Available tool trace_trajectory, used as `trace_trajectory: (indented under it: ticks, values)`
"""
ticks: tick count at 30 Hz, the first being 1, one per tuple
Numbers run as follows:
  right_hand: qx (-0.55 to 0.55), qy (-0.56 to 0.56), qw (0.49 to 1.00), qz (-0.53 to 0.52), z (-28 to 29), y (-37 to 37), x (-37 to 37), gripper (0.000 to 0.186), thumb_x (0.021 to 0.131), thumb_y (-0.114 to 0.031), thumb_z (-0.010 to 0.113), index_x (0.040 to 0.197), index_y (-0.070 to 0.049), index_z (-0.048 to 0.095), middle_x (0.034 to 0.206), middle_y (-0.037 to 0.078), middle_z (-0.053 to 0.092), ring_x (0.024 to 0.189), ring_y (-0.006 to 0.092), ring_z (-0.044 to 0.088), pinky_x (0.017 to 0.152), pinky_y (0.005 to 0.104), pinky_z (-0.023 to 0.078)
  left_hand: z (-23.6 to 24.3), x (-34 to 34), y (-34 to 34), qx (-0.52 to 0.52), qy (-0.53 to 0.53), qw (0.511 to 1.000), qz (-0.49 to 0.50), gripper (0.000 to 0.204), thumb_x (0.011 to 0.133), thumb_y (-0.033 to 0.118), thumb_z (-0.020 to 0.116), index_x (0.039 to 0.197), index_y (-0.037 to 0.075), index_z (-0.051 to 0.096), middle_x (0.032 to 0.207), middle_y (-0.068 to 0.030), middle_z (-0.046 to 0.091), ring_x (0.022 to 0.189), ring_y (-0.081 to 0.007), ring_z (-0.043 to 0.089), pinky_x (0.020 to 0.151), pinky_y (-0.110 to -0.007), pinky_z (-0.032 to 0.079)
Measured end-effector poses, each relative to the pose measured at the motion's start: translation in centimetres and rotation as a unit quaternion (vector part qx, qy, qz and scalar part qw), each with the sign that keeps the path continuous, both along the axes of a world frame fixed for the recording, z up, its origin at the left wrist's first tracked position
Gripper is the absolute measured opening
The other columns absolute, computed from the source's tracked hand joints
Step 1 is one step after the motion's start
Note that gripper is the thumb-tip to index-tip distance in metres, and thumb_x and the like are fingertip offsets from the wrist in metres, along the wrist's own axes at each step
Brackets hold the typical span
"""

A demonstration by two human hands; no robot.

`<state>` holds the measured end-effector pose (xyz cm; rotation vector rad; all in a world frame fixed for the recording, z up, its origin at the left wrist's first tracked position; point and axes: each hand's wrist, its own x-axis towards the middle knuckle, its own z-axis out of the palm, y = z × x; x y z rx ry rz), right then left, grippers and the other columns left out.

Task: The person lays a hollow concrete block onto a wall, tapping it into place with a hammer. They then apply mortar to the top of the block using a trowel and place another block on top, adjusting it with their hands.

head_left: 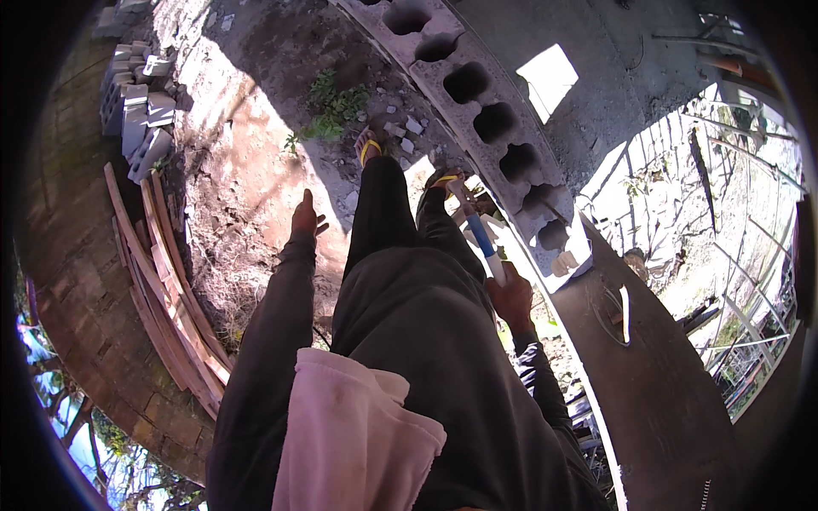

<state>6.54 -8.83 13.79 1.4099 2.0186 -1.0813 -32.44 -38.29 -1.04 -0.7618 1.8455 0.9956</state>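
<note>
My right hand [512, 296] grips a tool with a blue and white handle [480, 236]; its far end points down toward my feet beside a wall of hollow concrete blocks [477, 94]. Out to my side, my left hand [305, 217] hangs over bare dirt with its fingers apart, holding nothing. Both arms wear dark sleeves. My dark trousers and yellow-strapped sandals [369, 149] fill the middle of the view.
A stack of grey blocks [136, 106] lies at the upper left, above a pile of wooden planks [170, 298] along a brick wall. Small green weeds [332, 106] and rubble sit by my feet. A dark curved board [656, 375] with a small tool on it lies right.
</note>
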Motion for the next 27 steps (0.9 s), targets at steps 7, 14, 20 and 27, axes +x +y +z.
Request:
trace_trajectory:
  ticks: [7, 14, 20, 27]
  values:
    - [0.026, 0.029, 0.999, 0.009, -0.1, -2.1, -7.3, 0.037, 0.082, -0.027, 0.072, 0.108, -0.003, 0.065, 0.083, 0.021, 0.070, 0.074, 0.0373, 0.070, 0.071, 0.0478, 0.053, -1.7, 4.3, -14.3, -0.042, -0.069, 0.995, 0.050, 0.092, 0.094, 0.073, 0.050, 0.157, 0.008, 0.034, 0.153, -0.0164, 0.042, 0.120, -0.0379, 0.060, 0.084, -0.048, 0.058]
    - [0.127, 0.106, 0.974, -0.155, -1.9, -4.5, -20.1, 0.036, 0.094, -0.032, 0.067, 0.105, 0.001, 0.060, 0.085, 0.018, 0.067, 0.075, 0.0310, 0.066, 0.070, 0.0450, 0.050, -3.8, -0.4, -21.3, 0.011, -0.107, 0.991, 0.074, 0.089, 0.094, 0.070, 0.056, 0.159, 0.013, 0.033, 0.157, -0.0140, 0.039, 0.124, -0.0366, 0.058, 0.094, -0.050, 0.052]
    - [0.155, 0.155, 0.930, -0.295, -7.0, -6.5, -28.0, 0.040, 0.103, -0.037, 0.055, 0.100, 0.002, 0.058, 0.076, 0.012, 0.061, 0.072, 0.0220, 0.059, 0.068, 0.0398, 0.046, -5.3, -7.6, -30.0, 0.000, -0.117, 0.991, 0.063, 0.085, 0.095, 0.067, 0.057, 0.159, 0.015, 0.035, 0.163, -0.0081, 0.034, 0.119, -0.0346, 0.060, 0.088, -0.046, 0.054]
    - [0.147, 0.089, 0.936, -0.307, -8.7, -7.7, -32.3, 0.041, 0.104, -0.039, 0.054, 0.097, 0.001, 0.060, 0.072, 0.009, 0.062, 0.067, 0.0203, 0.062, 0.065, 0.0400, 0.047, -3.7, -17.1, -34.8, 0.026, -0.061, 0.993, 0.101, 0.092, 0.094, 0.069, 0.058, 0.159, 0.009, 0.031, 0.161, -0.0133, 0.034, 0.124, -0.0377, 0.057, 0.096, -0.051, 0.050]
